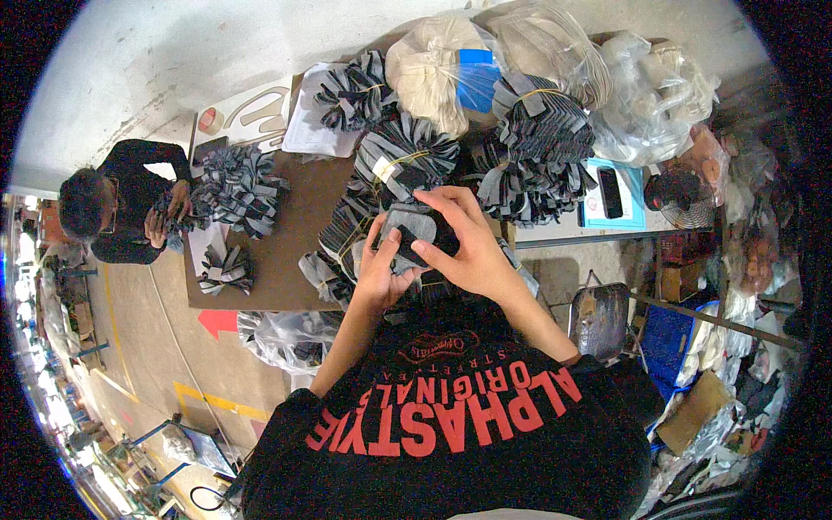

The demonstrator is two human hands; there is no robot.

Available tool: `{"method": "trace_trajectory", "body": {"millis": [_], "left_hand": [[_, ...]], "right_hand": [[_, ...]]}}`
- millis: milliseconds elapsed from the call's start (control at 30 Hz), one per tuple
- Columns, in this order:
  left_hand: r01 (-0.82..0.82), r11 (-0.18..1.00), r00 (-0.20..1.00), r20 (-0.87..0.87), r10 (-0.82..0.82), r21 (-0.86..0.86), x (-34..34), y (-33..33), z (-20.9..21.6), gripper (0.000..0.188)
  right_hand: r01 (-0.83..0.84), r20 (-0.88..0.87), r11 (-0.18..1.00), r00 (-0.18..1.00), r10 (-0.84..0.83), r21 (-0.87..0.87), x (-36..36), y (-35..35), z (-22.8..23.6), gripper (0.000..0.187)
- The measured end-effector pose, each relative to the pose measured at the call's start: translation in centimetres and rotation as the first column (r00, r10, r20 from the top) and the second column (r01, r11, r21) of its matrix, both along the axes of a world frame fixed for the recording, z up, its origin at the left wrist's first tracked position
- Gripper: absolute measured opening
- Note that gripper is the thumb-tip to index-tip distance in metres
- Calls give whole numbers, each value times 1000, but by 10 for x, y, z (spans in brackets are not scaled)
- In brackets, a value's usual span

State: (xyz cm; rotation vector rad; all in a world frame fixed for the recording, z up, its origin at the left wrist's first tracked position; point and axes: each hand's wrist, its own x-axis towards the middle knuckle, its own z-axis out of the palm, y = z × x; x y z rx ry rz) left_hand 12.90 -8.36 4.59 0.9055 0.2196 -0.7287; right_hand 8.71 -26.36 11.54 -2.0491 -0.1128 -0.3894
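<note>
Both my hands hold a small stack of dark grey, sole-shaped fabric pieces [414, 227] over the near edge of a brown table [299, 217]. My left hand [381, 264] grips the stack from below and the left side. My right hand [464, 243] covers it from above and the right, fingers curled over the top piece. Bundles of the same grey and black pieces [403, 160], tied with yellow bands, lie on the table just beyond my hands.
Another person in black [121, 204] sits at the table's left end with a bundle [234, 186]. Clear plastic bags of pale material [442, 65] line the far side. A phone [610, 192] lies on a blue sheet, a fan [680, 195] beside it, and a roll of tape [208, 120] at far left.
</note>
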Motion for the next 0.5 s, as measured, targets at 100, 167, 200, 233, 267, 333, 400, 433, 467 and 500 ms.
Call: {"method": "trace_trajectory", "body": {"millis": [100,167,200,233,267,333,400,433,467,500], "left_hand": [[-33,999,999,15,33,-40,0,-3,-4,49],[-2,984,999,48,11,-176,-1,-1,-7,53],[17,970,998,67,-1,-242,-2,0,-8,55],[20,957,999,38,-9,-291,-3,1,-9,57],[22,941,1000,9,-20,-338,-4,3,-10,59],[38,929,999,-3,-42,-369,-3,3,-6,59],[72,939,997,29,-66,-335,-1,3,2,56],[78,935,997,34,-71,-346,0,3,3,54],[85,930,996,39,-76,-357,1,3,4,53],[92,925,996,45,-81,-368,1,4,4,51]], "right_hand": [[-6,1,996,1000,7,-85,-1,-3,6,47],[-13,-21,993,1000,11,-116,-1,-4,8,44],[-19,-45,996,999,15,-87,-1,-6,5,40],[-24,-68,998,997,20,-58,-1,-7,1,36],[-29,-91,999,996,26,-28,0,-8,-3,31],[5,-53,998,999,-8,-56,0,-9,-6,26],[21,-26,997,999,-23,-76,1,-9,-6,22],[19,-20,996,1000,-21,-84,2,-10,-5,21],[18,-13,996,1000,-19,-91,3,-10,-5,21],[29,-9,997,1000,-29,-76,3,-10,-6,20]]}}
